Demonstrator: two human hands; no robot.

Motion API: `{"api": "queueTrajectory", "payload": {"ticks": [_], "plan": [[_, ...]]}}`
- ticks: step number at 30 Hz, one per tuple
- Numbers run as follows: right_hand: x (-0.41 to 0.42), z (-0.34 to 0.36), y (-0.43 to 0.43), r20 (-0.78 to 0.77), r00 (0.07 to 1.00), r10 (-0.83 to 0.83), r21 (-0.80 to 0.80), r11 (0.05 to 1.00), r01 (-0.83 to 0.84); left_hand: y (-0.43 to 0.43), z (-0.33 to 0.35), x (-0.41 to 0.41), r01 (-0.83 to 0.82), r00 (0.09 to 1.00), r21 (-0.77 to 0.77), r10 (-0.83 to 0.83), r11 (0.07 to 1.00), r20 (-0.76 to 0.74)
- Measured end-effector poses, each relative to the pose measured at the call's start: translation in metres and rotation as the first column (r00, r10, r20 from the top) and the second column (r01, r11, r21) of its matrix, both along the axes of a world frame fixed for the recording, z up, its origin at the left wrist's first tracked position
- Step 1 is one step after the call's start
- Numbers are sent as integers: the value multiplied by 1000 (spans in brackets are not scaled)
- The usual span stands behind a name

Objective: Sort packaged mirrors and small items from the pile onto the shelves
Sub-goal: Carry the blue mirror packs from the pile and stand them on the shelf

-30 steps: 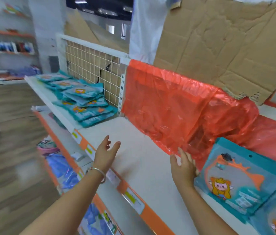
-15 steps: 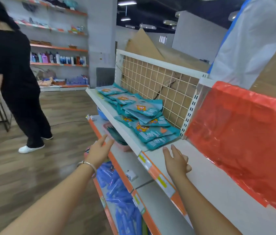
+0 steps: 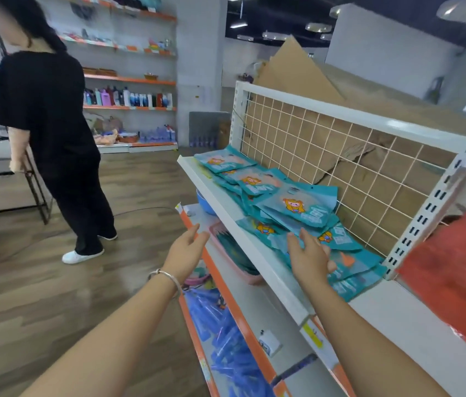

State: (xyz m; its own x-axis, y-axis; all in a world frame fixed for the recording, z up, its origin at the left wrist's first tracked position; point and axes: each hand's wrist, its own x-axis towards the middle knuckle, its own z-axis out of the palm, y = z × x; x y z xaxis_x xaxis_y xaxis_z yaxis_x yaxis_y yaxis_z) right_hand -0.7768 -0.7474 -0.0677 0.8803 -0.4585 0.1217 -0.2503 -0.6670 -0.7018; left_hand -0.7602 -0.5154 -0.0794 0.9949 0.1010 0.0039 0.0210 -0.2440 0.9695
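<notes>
The right hand (image 3: 309,253) is seen stretched out over the near end of a pile of teal packaged mirrors (image 3: 292,207). Its fingers are held nearly straight and slightly spread, nothing is gripped, and the fingertips are placed against or just above the topmost packets; actual contact cannot be confirmed. The packets are printed with a cartoon figure and are heaped in overlapping layers along the upper white shelf (image 3: 226,207), against a wire grid back panel (image 3: 326,138) with brown cardboard (image 3: 297,73) behind it.

The left hand (image 3: 186,250) is held in the air in front of the shelf edge, palm turned inward, fingers extended and loose, with nothing held. A silver bracelet (image 3: 166,277) is worn on its wrist.

A pink tray (image 3: 234,256) is set on the shelf below, just under the pile, and blue wrapped goods (image 3: 220,325) are stacked lower down. A red plastic sheet (image 3: 455,282) is draped at the right. A person in black clothes (image 3: 51,124) is seen standing on the wooden floor to the left.
</notes>
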Motion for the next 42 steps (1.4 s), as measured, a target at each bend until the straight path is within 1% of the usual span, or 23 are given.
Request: {"api": "queueTrajectory", "payload": {"ticks": [3,6,9,12,15,18,19,21,23,25,27,28,29,31,33,36,38,40,42], "plan": [[55,3,0,43,999,19,-27,999,-18,-1,-3,54,20,1000,4,-20,1000,14],[109,9,-4,81,997,14,14,1000,-15,-6,2,110,18,1000,18,-19,1000,16],[166,17,-13,57,998,0,-8,1000,0,-12,11,170,35,999,21,-36,999,17],[219,23,-24,61,998,-27,-15,999,28,-18,16,222,20,999,-16,-19,1000,29],[258,23,-26,58,998,-37,24,999,36,-20,14,261,33,999,12,-33,999,2],[293,20,-21,69,997,-45,44,998,42,-16,13,302,38,999,-25,-39,999,-16],[308,20,-19,61,996,-65,70,996,61,-14,12,320,33,999,-25,-33,999,-12],[335,18,-11,82,992,-92,185,980,76,-10,12,352,40,999,18,-40,999,-4],[364,16,0,118,988,-103,271,960,67,-5,10,385,92,995,54,-93,994,20],[395,15,10,117,987,-109,273,959,74,-1,11,422,143,989,87,-145,986,15],[427,11,17,115,984,-137,229,967,108,1,11,464,179,983,104,-182,978,12],[441,9,18,100,982,-160,188,972,139,2,12,485,189,982,110,-190,976,-2],[453,7,20,55,982,-182,143,974,173,2,16,503,205,979,125,-204,971,-20],[472,1,18,-69,981,-183,34,982,186,2,22,542,267,963,170,-260,948,-66],[484,-6,13,-211,960,-186,-81,982,173,3,25,579,352,935,222,-332,909,-121],[481,-7,-1,-322,919,-229,-193,966,173,1,24,623,439,899,361,-396,823,-188],[472,-4,-9,-439,865,-243,-169,968,186,1,20,647,457,889,475,-399,752,-223],[462,3,-17,-549,794,-260,-169,965,200,-1,13,669,474,878,586,-402,657,-260],[450,15,-23,-570,740,-357,-163,932,324,-10,7,684,482,869,671,-407,563,-283]]}}
